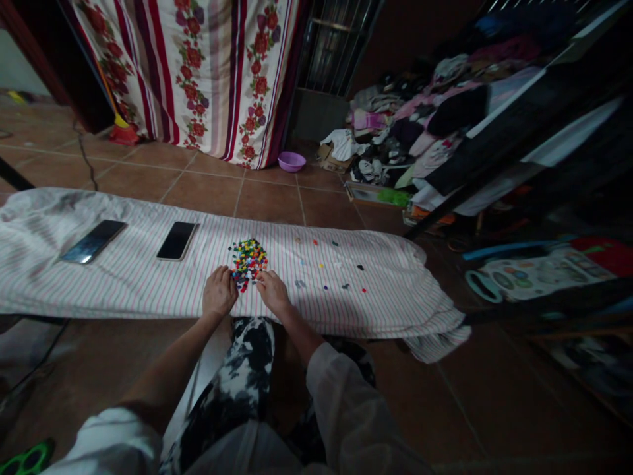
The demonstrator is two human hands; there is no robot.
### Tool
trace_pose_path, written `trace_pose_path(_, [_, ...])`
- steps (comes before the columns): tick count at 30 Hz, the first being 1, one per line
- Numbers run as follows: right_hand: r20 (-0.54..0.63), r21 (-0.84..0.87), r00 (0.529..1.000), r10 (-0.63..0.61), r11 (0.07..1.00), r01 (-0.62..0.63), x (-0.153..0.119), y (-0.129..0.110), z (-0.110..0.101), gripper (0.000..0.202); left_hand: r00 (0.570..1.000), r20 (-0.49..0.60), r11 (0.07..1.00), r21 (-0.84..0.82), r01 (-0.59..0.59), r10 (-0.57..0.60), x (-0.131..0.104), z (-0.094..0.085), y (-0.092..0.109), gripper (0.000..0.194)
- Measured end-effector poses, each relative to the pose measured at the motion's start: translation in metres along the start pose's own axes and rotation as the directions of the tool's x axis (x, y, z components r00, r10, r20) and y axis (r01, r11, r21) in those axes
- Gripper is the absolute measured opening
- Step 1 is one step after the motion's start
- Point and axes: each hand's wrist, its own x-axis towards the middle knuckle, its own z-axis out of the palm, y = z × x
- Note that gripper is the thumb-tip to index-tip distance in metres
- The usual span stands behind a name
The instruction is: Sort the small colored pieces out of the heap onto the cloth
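Observation:
A heap of tiny multicoloured pieces [251, 254], too small to name more exactly, lies on a striped cloth [212, 227] in front of me. My left hand [220, 291] rests on the cloth at the heap's near left edge, fingers lying down and nothing visible in them. At the near right edge, my right hand [273, 291] has its thumb and fingers pinched together. Whatever is between those fingertips is too small to make out. To the right, small groups of pieces are spread apart in rows, among them black pieces [361, 267] and grey pieces [300, 284].
Two phones, a larger one [93, 241] and a smaller one [177, 241], lie left of the heap. Beyond the cloth are a tiled floor, a purple basin [291, 161], a floral curtain [198, 79] and a broom [123, 134]. Piled clothes [420, 119] stand at the back right.

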Motion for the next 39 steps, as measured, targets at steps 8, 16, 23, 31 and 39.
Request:
trace_pose_path(8, [-0.011, -0.011, 1.000, 0.003, 1.000, -0.003, -0.004, -0.006, -0.003, 0.015, 1.000, -0.004, 1.000, -0.020, 0.000, 0.000, 0.001, -0.001, 0.000, 0.032])
trace_pose_path(16, [-0.068, -0.020, 0.997, -0.026, 0.999, 0.025, -0.010, -0.004, -0.004, 0.011, 1.000, -0.002, 1.000, -0.009, -0.008, 0.008, 0.000, -0.002, 0.000, 0.032])
trace_pose_path(23, [-0.141, 0.078, 0.990, 0.008, 0.997, 0.003, -0.010, 0.006, 0.003, 0.010, 0.999, -0.017, 0.998, 0.043, -0.044, 0.045, 0.000, 0.000, -0.002, 0.032])
trace_pose_path(31, [-0.148, 0.174, 0.989, 0.006, 0.985, 0.020, -0.013, 0.008, -0.001, 0.016, 0.999, -0.014, 0.998, 0.028, -0.050, 0.050, -0.001, 0.003, -0.005, 0.029])
trace_pose_path(39, [-0.224, 0.210, 0.975, 0.006, 0.977, 0.043, -0.013, 0.031, -0.017, 0.018, 0.999, -0.002, 0.998, 0.028, -0.054, 0.054, 0.000, 0.001, -0.005, 0.029])
